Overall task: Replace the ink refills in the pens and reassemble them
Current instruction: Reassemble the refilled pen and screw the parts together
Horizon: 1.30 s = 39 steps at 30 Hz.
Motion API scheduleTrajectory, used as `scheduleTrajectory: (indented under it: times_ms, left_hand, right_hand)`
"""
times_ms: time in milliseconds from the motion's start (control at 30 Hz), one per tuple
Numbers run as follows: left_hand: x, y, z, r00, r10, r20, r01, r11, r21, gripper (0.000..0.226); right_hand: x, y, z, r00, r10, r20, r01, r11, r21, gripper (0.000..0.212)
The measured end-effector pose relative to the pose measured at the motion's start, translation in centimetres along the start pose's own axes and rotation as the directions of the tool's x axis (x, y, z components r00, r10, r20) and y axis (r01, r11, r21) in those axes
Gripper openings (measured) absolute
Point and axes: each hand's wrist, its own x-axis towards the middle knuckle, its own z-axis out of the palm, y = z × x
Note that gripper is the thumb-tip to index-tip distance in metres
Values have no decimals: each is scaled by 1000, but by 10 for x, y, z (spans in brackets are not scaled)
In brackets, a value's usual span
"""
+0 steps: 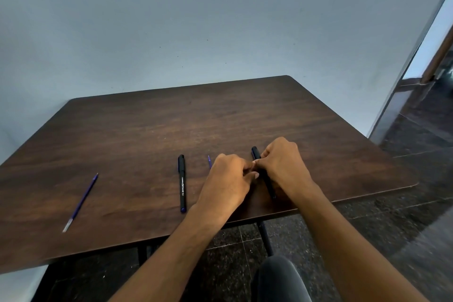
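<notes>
A black pen (pixel 264 174) lies between my two hands near the table's front edge. My right hand (pixel 282 164) grips its upper part, just below the cap end. My left hand (pixel 230 179) pinches the same pen from the left, fingertips meeting those of the right. A second black capped pen (pixel 182 182) with white lettering lies flat to the left of my hands. A purple refill (pixel 81 202) lies far left on the table. The tip of another purple refill (pixel 209 161) pokes out behind my left hand; the rest of it is hidden.
The dark wooden table (pixel 171 125) stands against a pale blue wall. Its front edge runs just below my wrists. A dark speckled floor lies to the right and below. A grey knee (pixel 279 279) and a table leg (pixel 266 238) show under the edge.
</notes>
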Motion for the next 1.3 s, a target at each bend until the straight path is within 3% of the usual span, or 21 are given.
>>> scheduleTrajectory:
  times_ms: [233,433,600,700,1000,1300]
  left_hand:
    - [0,-1,-4,1000,11,-20,-11,1000,-15,20]
    - [-7,-7,-27,984,23,-176,-32,998,-46,17]
    - [-18,-28,-55,942,-59,-332,-1,984,-176,12]
    - [-26,-51,-70,913,-146,-381,61,972,-225,11]
    - [-39,-112,-87,844,-408,-349,252,875,-413,12]
    - [-40,-120,-80,827,-484,-286,197,726,-659,9]
  right_hand:
    - [-2,1,-6,1000,-3,-2,3,1000,14,26]
    - [-2,0,-8,995,-63,-80,67,997,48,20]
    - [-7,-17,1,986,-140,-89,147,986,79,20]
    - [-14,-36,11,977,-214,-23,215,974,68,21]
    - [-32,-96,56,944,-264,199,273,962,-20,13]
    - [-16,-119,113,975,-161,151,195,950,-245,47]
